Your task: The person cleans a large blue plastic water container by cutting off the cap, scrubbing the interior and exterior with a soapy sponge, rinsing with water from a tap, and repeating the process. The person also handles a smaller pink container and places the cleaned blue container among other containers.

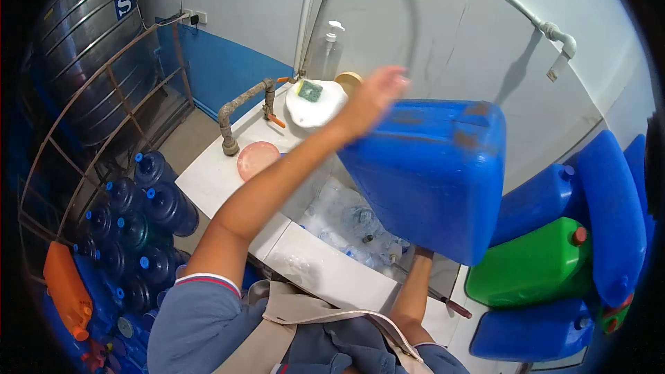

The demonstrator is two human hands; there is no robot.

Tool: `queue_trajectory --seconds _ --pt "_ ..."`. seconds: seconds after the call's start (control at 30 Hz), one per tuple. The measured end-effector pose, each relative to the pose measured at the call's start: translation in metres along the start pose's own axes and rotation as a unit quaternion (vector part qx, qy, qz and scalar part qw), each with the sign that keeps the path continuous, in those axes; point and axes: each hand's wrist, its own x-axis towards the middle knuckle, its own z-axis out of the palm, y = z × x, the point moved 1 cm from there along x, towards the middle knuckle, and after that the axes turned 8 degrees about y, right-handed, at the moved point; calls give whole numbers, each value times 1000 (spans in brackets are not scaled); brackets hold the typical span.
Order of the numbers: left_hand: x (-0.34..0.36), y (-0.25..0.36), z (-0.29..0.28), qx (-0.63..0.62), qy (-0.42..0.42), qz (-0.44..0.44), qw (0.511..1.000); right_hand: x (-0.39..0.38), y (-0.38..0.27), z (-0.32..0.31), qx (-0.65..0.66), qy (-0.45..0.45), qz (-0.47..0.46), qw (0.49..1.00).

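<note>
A large blue jerrycan (429,180) is tilted over the white sink (315,263), with brownish dirt marks on its upturned end. My right hand (422,253) is at its lower edge and bears it from below; the fingers are mostly hidden behind the can. My left hand (377,100) is by the can's upper left corner, smeared by motion, so whether it touches the can is unclear. Clear plastic bottles (360,221) lie in the basin under the can. A green and yellow sponge (309,91) rests on a white bowl-like thing (315,112) beyond my left forearm.
A pink dish (258,160), a tap pipe (242,105) and a pump bottle (327,52) stand on the ledge. At right are a green jerrycan (530,263) and several blue ones (533,329). Blue water bottles (170,208), an orange jerrycan (67,287) and a metal tank (86,48) are left.
</note>
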Motion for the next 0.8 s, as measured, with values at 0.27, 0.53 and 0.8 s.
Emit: queue_trajectory --seconds 0.27,0.53,0.8 --pt "-34 -249 -174 -2 380 -339 861 -41 56 57 73 -78 26 994" --pt "11 -252 -217 -263 434 -348 788 -53 69 49 77 -76 18 994" --pt "15 -262 -218 -165 482 -285 812 -48 68 41 73 -72 2 995"
